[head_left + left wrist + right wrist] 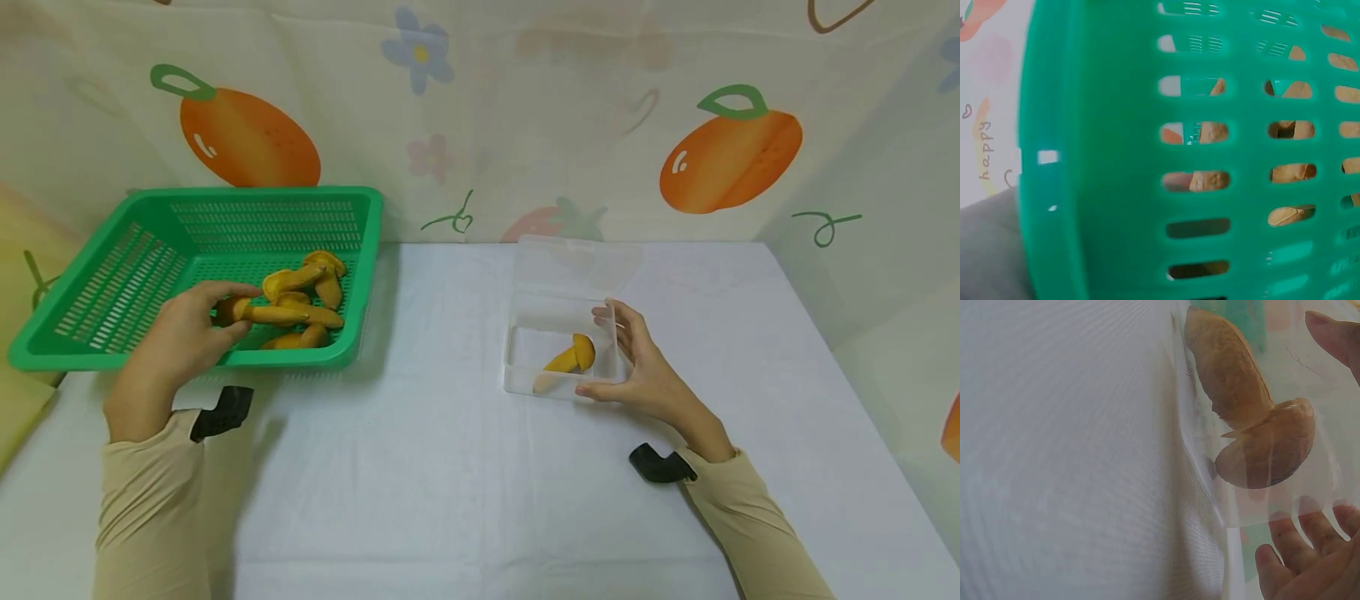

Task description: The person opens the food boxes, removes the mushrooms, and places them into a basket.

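Observation:
In the head view, a green plastic basket (360, 308) holds several yellow-brown mushrooms (327, 289). My left hand (187, 329) reaches over its near rim and pinches one mushroom (273, 314) at the cap end between thumb and fingers. In the left wrist view, the basket wall (1116, 156) hides most of that hand. To the right, a clear plastic box (517, 367) stands with its lid (558, 265) tipped back. A single mushroom (573, 357) lies inside it. My right hand (645, 375) grips the box's right side, thumb at the front and fingers behind.
The white-covered table (435, 467) runs between basket and box. Behind both hangs a fruit-print cloth (480, 108). Yellow cloth (22, 408) lies at the far left. Black wrist mounts (663, 464) stick out from both sleeves.

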`<state>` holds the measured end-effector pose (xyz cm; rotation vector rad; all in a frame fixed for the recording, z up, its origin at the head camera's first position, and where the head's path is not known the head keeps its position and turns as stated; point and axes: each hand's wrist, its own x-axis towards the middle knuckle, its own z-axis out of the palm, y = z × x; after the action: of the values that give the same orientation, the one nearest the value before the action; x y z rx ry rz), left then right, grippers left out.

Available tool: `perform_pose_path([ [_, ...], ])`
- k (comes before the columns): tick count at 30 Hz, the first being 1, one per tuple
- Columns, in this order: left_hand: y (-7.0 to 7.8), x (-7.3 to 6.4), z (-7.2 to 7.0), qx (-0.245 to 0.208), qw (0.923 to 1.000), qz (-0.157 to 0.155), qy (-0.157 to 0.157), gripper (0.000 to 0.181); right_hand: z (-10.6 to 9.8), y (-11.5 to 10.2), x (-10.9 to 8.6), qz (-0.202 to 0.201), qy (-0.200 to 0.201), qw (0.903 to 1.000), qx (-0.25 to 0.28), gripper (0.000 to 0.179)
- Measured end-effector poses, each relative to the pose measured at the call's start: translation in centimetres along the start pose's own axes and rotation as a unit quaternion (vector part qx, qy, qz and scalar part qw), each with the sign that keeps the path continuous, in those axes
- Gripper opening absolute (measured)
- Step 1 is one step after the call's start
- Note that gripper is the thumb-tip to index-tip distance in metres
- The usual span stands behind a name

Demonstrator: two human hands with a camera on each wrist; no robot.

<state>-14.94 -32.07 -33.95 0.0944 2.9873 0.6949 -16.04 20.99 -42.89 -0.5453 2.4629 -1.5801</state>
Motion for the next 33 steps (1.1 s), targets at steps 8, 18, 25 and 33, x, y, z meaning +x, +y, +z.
perform_pose_path([
  [8, -0.1, 0.2, 0.0, 0.005, 0.9999, -0.009, -0.004, 0.041, 0.0, -0.1, -0.1, 0.004, -0.001, 1.0, -0.001, 0.115],
  [18, 0.1, 0.2, -0.1, 0.007, 0.9996, -0.02, -0.019, 0.041, 0.0, 0.0, -0.1, 0.003, -0.001, 1.0, 0.006, 0.114],
  [25, 0.2, 0.1, -0.2, -0.004, 0.9997, -0.019, -0.018, 0.041, 0.0, 0.0, 0.0, -0.005, -0.001, 1.0, 0.004, 0.114],
  [33, 1.1, -0.1, 0.2, -0.007, 0.9998, 0.017, 0.009, 0.041, 0.0, -0.1, 0.0, -0.002, -0.002, 1.0, 0.004, 0.115],
])
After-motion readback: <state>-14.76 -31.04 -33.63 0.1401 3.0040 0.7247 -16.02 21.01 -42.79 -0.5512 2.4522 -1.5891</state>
